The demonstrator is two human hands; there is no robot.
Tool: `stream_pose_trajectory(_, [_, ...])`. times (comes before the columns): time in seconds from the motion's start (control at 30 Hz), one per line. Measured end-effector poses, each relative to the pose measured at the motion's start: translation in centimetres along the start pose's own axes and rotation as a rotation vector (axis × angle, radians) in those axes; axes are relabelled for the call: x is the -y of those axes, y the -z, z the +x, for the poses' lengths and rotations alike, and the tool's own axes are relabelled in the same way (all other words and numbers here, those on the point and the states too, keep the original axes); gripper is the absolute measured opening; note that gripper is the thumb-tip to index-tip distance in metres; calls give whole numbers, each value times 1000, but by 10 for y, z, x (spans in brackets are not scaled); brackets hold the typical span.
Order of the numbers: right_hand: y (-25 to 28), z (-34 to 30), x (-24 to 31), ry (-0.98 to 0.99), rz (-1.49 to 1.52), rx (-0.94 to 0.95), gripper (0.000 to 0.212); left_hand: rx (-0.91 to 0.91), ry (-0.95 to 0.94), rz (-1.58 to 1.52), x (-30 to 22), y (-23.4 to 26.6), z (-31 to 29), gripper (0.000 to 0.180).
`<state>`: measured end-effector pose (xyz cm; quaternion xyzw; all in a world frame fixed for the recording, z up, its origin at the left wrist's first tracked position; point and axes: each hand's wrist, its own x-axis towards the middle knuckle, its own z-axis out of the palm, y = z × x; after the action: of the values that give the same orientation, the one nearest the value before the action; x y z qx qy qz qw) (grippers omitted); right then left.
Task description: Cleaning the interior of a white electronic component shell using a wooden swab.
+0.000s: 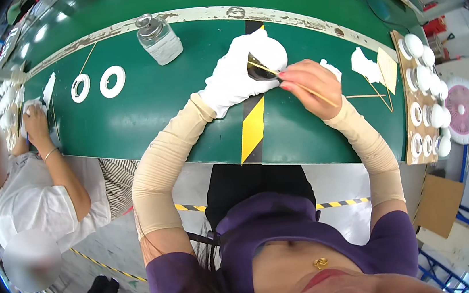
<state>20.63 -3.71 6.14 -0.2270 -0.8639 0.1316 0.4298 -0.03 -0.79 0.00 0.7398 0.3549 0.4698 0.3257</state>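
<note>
Right hand pinches a thin stick at the dark opening of a white round piece

The right hand is bare and nearly closed, thumb and fingertips drawn narrow around the stick, whose rear end sticks out past the hand toward the wrist. The stick slants up and to the left, its tip over the dark opening; whether it touches the inside cannot be told. The left hand, in a white glove, curves around the white round piece and holds it just above the desk, opening turned toward the right hand. How far its fingers wrap underneath is hidden.

Both arms wear beige sleeves and bend at the elbows, the forearms reaching in from either side so that the hands meet in front of the chest. The back of the right hand faces up.

A black-and-yellow strip crosses the desk under the held piece. To the right of the hands lie a crumpled white cloth and loose sticks, with a board of white domed pieces beyond. Well to the left are two white rings; a glass bottle with a metal cap stands farther back. At the far left, a co-worker's hand rests near more white pieces.
</note>
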Motion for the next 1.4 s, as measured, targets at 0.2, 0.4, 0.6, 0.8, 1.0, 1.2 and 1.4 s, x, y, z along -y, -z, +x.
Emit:
stream_pose_trajectory(0.2, [-18, 13, -17, 46, -67, 49, 21, 50, 3, -119, 7, 2, 0, 71])
stream_pose_trajectory(0.4, [-20, 19, -16, 65, -196, 94, 21, 55, -13, 64, 6, 2, -1, 80])
stream_pose_trajectory(0.6, [-16, 0, -20, 72, -135, 62, 24, 36, -40, 77, 4, 1, 0, 87])
stream_pose_trajectory(0.8, [-15, -1, -18, 68, -159, 91, 26, 29, -53, 78, 7, 1, 0, 87])
stream_pose_trajectory(1.0, [-15, -3, -16, 89, -197, 94, 26, 22, -78, 54, 7, 2, 0, 84])
stream_pose_trajectory(1.2, [-15, -5, -11, 59, -249, 107, 26, 32, -56, 52, 4, 2, 1, 85])
stream_pose_trajectory(1.4, [-15, -8, -8, 59, -284, 101, 26, 28, -60, 71, 4, 1, 0, 86])
